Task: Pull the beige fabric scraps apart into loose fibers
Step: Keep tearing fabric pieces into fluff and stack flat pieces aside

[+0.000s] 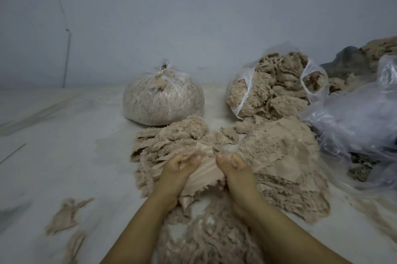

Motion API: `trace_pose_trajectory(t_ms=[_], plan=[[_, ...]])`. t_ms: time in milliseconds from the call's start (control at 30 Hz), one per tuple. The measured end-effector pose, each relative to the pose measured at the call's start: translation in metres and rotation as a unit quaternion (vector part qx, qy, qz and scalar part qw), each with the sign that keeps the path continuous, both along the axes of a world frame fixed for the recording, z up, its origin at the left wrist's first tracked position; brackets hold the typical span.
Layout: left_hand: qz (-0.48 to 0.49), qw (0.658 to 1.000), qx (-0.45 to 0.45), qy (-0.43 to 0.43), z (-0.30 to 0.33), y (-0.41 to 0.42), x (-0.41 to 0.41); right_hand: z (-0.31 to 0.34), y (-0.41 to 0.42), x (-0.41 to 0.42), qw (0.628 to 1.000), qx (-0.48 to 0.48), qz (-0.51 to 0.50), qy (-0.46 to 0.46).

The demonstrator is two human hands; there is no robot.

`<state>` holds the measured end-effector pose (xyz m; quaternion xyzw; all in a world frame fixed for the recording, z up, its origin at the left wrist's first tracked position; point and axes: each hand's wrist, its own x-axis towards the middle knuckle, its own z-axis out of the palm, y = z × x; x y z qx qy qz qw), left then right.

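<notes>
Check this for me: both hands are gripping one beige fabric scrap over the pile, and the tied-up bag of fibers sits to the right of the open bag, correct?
Not quite. In the head view the tied bag sits left of the open bag. Both the left hand and right hand do grip one beige fabric scrap.
</notes>
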<state>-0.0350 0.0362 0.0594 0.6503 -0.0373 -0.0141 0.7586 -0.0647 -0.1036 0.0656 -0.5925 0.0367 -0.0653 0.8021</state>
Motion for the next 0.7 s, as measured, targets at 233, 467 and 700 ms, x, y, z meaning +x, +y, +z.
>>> trace_pose_trajectory(t_ms=[233, 467, 700], plan=[[0.068, 0.995, -0.066, 0.025, -0.002, -0.003, 0.0, 0.008, -0.015, 0.007, 0.999, -0.037, -0.036, -0.007], [0.074, 0.994, 0.021, -0.072, -0.003, -0.007, -0.001, 0.021, -0.039, 0.018, 0.995, -0.05, -0.084, 0.001], [0.029, 0.984, 0.133, -0.111, 0.001, 0.029, 0.015, 0.051, -0.099, 0.03, 0.857, -0.443, -0.262, 0.007]])
